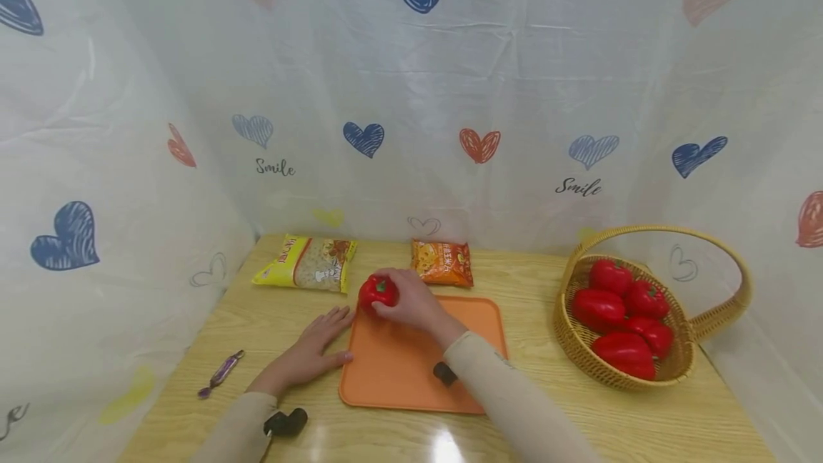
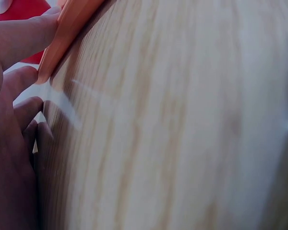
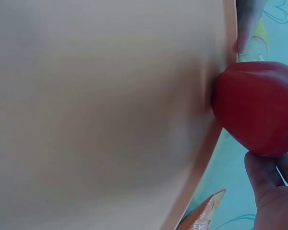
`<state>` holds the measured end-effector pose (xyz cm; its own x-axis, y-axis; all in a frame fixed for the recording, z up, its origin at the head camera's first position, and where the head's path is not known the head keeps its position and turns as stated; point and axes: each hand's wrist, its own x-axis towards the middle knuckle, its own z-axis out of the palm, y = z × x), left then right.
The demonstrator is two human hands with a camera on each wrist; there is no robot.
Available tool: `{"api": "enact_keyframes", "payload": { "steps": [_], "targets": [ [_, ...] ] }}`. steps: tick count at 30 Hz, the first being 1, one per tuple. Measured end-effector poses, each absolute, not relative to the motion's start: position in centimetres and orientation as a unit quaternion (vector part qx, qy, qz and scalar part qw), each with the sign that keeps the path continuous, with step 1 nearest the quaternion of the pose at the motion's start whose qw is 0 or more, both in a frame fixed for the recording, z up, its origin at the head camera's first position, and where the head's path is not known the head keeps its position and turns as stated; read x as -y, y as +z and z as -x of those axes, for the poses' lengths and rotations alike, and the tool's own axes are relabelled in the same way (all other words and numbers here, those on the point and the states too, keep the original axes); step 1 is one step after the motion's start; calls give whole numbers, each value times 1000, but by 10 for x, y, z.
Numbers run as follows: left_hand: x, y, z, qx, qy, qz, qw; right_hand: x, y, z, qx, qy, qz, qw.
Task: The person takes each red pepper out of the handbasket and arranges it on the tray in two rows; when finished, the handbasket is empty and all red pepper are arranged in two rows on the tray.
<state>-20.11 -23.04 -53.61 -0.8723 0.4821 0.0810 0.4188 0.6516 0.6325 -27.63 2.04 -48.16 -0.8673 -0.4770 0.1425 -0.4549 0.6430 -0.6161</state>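
My right hand (image 1: 414, 299) grips a red bell pepper (image 1: 378, 292) with a green stem at the far left corner of an orange tray (image 1: 411, 377). In the right wrist view the pepper (image 3: 257, 108) stands upon the tray's edge area, with fingers (image 3: 264, 177) along its side. My left hand (image 1: 311, 349) lies spread beside the tray's left edge, fingers straight and thumb at the rim. The left wrist view shows its fingertips right at the tray's rim (image 2: 69, 36), with part of the red pepper (image 2: 24, 9) behind.
A wicker basket (image 1: 581, 359) with several red peppers stands at the right. Behind the tray lie a yellow food bag (image 1: 318, 263) and an orange snack packet (image 1: 442, 263). A purple-wrapped candy (image 1: 221, 374) lies at the left on the wooden table (image 1: 534, 420).
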Motion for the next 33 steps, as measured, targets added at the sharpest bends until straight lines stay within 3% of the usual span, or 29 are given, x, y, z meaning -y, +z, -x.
{"api": "enact_keyframes", "payload": {
  "steps": [23, 33],
  "targets": [
    [231, -538, 202, -909, 336, -243, 48, -20, -479, 272, -899, -351, 256, 54],
    [229, -537, 202, -911, 331, -245, 39, -22, -477, 272, -901, -336, 274, 33]
  ]
}}
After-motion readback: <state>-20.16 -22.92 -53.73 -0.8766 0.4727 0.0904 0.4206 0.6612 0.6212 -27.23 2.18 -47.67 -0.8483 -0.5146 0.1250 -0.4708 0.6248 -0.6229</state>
